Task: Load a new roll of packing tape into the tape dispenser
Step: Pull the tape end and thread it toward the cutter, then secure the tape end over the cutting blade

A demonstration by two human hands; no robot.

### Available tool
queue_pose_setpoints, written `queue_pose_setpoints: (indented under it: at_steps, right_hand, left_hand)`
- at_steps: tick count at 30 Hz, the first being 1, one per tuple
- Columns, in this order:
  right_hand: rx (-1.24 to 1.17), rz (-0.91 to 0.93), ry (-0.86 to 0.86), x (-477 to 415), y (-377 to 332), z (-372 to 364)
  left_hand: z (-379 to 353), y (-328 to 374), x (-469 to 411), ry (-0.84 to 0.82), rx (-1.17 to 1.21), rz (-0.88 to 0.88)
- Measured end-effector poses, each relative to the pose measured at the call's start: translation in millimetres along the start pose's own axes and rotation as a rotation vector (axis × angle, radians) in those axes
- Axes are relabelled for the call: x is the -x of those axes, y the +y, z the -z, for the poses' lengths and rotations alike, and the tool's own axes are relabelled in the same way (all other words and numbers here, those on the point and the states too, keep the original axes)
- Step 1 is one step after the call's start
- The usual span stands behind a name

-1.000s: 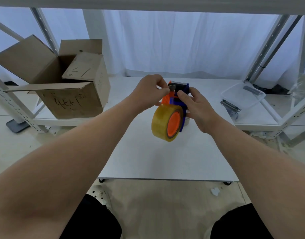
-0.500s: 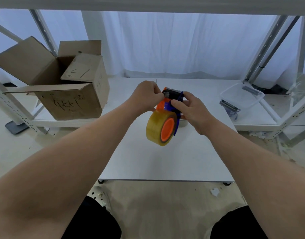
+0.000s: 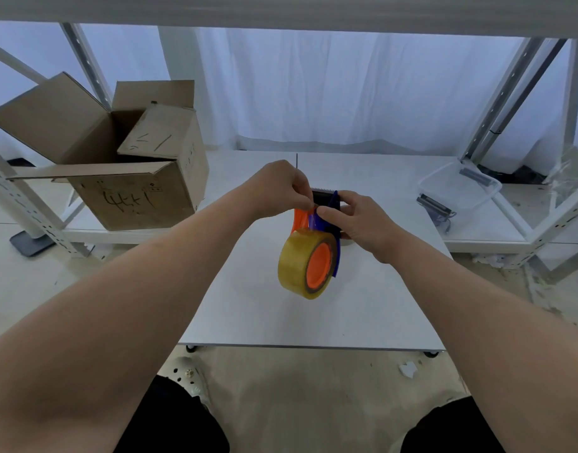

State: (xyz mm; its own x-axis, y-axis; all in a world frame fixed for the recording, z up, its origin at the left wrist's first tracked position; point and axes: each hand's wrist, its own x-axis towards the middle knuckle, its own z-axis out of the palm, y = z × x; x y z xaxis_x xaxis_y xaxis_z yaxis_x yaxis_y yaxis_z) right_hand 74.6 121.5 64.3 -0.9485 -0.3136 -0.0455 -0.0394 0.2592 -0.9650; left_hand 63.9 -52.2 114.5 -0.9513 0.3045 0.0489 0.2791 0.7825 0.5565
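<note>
We hold the dispenser [image 3: 327, 220] above the table [image 3: 281, 322], right hand [image 3: 359, 223] clamped on its frame to steady it; roll [image 3: 305, 266] already seated on the hub; left hand [image 3: 281, 188] pinching the tape end near the blade, likely to thread it.

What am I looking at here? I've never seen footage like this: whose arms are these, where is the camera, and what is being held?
The camera sits on a person's head, looking down at their own bare arms. Both hands hold a tape dispenser above a white table. A yellowish tape roll is already on its orange hub. The left hand pinches near the dispenser's front, seemingly the tape end; the right hand steadies the body. An open cardboard box stands left, a clear plastic tub right.
</note>
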Motion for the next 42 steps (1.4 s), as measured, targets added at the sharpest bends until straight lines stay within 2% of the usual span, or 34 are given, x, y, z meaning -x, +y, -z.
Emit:
queue_pose_setpoints:
  at_steps: [6,12,24,29,33,38,42]
  right_hand:
    - [-0.029,-0.096,-0.077,-0.9,1.9,1.0]
    - [-0.021,-0.143,-0.129,0.1,2.2,0.7]
    - [-0.03,-0.086,-0.128,-1.5,-2.3,-2.2]
    - [0.058,-0.017,-0.08,-4.8,-1.7,-6.6]
    - [0.064,-0.029,-0.086,-5.3,0.2,-6.0]
    - [0.002,-0.06,-0.116,-4.0,-0.6,-1.1]
    - [0.036,-0.067,-0.131,-3.8,0.6,-1.2]
  left_hand:
    - [2.9,-0.3,0.2,-0.062,-0.172,-0.103]
    - [2.4,-2.6,-0.4,-0.076,-0.244,-0.144]
    - [14.5,-16.9,0.0,-0.049,-0.106,-0.117]
    - [13.4,-8.9,-4.0,-0.04,-0.184,-0.155]
    - [13.1,-10.5,-4.6,-0.039,-0.221,-0.184]
    - [20.4,-20.2,-2.6,0.02,-0.142,-0.185]
    - [16.8,-18.2,-4.5,-0.002,-0.147,-0.186]
